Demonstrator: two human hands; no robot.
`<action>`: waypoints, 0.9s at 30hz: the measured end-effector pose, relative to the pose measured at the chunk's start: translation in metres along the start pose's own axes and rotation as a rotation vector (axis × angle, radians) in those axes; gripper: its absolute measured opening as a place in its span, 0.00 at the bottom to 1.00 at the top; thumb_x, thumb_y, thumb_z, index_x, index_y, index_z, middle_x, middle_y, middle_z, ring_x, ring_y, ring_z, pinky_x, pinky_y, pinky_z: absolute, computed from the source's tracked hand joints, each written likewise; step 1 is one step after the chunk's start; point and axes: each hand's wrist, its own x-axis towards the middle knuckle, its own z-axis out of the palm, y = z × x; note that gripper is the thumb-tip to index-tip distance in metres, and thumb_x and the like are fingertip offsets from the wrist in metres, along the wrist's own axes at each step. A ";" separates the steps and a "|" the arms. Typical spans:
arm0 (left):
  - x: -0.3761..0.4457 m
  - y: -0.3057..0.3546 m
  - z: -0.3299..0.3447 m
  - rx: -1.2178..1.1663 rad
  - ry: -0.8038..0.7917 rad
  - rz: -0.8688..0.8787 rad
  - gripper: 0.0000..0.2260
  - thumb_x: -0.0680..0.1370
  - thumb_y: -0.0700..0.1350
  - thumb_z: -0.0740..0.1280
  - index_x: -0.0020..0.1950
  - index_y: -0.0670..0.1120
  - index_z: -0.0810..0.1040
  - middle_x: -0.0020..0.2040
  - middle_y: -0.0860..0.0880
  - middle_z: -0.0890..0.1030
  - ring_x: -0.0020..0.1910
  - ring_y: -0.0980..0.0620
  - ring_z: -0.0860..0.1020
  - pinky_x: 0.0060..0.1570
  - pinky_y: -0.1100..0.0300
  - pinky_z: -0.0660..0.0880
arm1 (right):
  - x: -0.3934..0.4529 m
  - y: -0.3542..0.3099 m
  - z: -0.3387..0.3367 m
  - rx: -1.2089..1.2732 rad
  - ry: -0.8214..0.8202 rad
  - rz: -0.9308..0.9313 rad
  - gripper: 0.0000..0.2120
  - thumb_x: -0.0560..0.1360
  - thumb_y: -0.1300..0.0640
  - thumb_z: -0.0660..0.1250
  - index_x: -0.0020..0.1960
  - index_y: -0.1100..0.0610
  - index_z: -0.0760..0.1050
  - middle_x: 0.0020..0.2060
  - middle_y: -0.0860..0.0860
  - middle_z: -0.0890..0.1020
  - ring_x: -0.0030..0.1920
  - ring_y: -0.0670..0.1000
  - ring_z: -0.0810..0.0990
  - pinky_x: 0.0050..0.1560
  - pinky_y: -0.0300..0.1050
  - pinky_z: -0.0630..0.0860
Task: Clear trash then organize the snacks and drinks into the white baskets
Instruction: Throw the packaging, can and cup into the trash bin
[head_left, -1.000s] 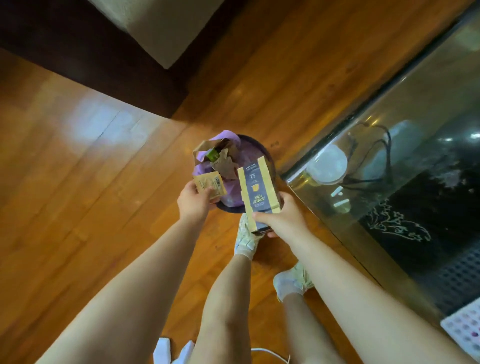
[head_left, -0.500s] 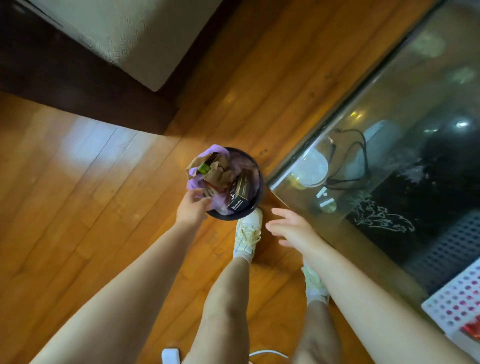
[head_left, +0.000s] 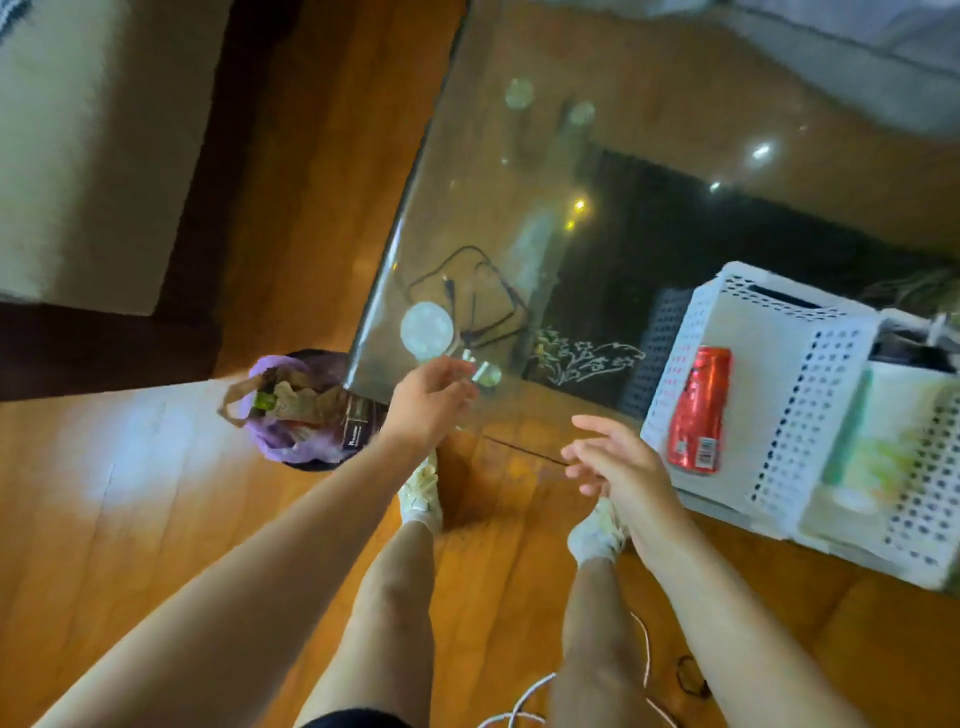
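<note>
Trash now sits in the bin (head_left: 306, 410): the boxes and wrappers held over it a second ago are dropped in, and both hands have come away bare. The left hand (head_left: 428, 400) has its grip loose, fingers half curled around nothing, hovering over the near corner of the glass counter (head_left: 519, 171). The right hand (head_left: 621, 467) has an open grip, fingers spread, just short of the white baskets (head_left: 769, 374). So the clearing step looks finished, at least for what was carried, and the view has swung from the bin toward the baskets, which suggests sorting comes next.

Outward from the hands: a red can (head_left: 698, 410) lies on its side in the nearer basket, and a pale green pack (head_left: 872, 457) lies in the one beside it; the far basket's dark contents are too blurred to name. Both baskets rest on the counter's near right edge. A round white disc (head_left: 427, 328) and a black cable (head_left: 467, 291) show through the glass, seemingly under it.

In the way: little. The bin stands just beside the counter's corner, near the left foot, heaped to its rim, and a white cord (head_left: 524, 696) loops on the floor by the feet, a likely snag when stepping.
</note>
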 end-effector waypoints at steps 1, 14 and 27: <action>-0.005 0.008 0.020 0.011 -0.017 0.015 0.09 0.77 0.36 0.62 0.47 0.48 0.78 0.37 0.51 0.79 0.31 0.57 0.75 0.29 0.71 0.70 | -0.006 0.004 -0.021 0.041 0.031 -0.011 0.09 0.75 0.59 0.66 0.48 0.46 0.76 0.41 0.48 0.82 0.37 0.43 0.81 0.33 0.32 0.75; -0.045 0.044 0.283 0.481 0.062 0.097 0.15 0.77 0.40 0.61 0.64 0.46 0.70 0.58 0.47 0.76 0.48 0.52 0.75 0.44 0.59 0.73 | -0.013 0.060 -0.264 0.204 0.462 -0.078 0.14 0.73 0.60 0.67 0.57 0.51 0.72 0.52 0.48 0.77 0.49 0.43 0.76 0.40 0.34 0.70; -0.006 0.052 0.333 0.818 0.247 0.109 0.28 0.76 0.42 0.65 0.72 0.43 0.56 0.66 0.41 0.67 0.63 0.42 0.70 0.61 0.46 0.70 | 0.093 0.037 -0.305 -0.003 0.510 -0.054 0.51 0.62 0.47 0.77 0.74 0.44 0.47 0.70 0.54 0.62 0.68 0.57 0.66 0.64 0.56 0.68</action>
